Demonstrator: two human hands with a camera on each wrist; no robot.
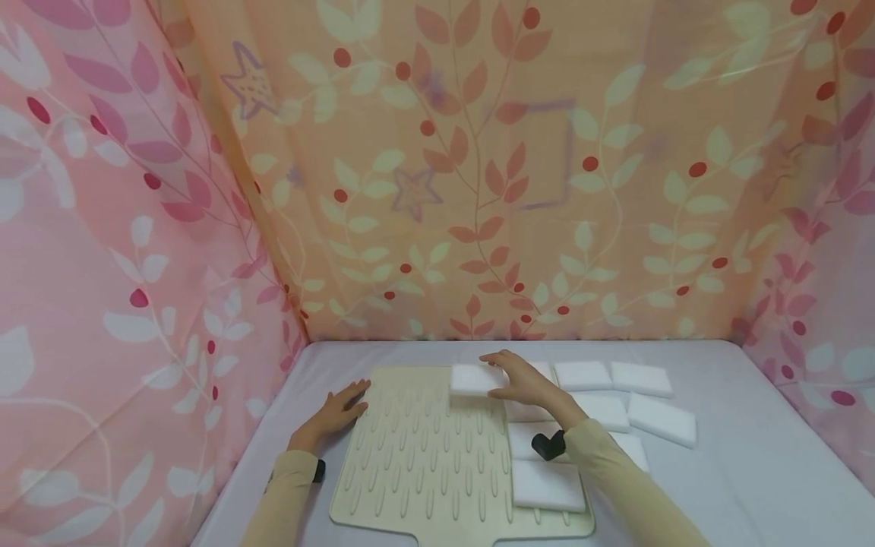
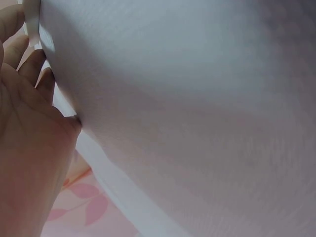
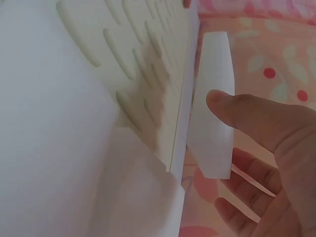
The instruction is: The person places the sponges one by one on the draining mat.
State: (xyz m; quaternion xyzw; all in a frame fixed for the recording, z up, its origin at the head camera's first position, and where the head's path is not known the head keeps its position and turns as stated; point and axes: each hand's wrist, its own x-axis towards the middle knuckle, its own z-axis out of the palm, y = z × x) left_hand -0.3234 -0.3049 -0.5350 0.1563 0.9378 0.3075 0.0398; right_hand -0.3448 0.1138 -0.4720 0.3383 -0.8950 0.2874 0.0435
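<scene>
My right hand (image 1: pixel 528 382) pinches a white rectangular sponge block (image 1: pixel 470 379) between thumb and fingers. It holds the block above the far edge of a beige board (image 1: pixel 410 486) patterned with raised oblong ridges. In the right wrist view, the thumb presses one broad face of the block (image 3: pixel 213 59), with a gap between the block and the board (image 3: pixel 113 19). My left hand (image 1: pixel 335 415) rests at the board's left edge, fingers extended; the left wrist view shows the fingertips against the white-covered table beside the board's rim.
Several similar white blocks (image 1: pixel 549 486) lie down the board's right side, partly behind my right forearm. Others (image 1: pixel 661 418) sit on the white-covered table (image 1: pixel 752 471) to the right. Patterned curtains (image 1: pixel 478 266) enclose the table at the back and sides.
</scene>
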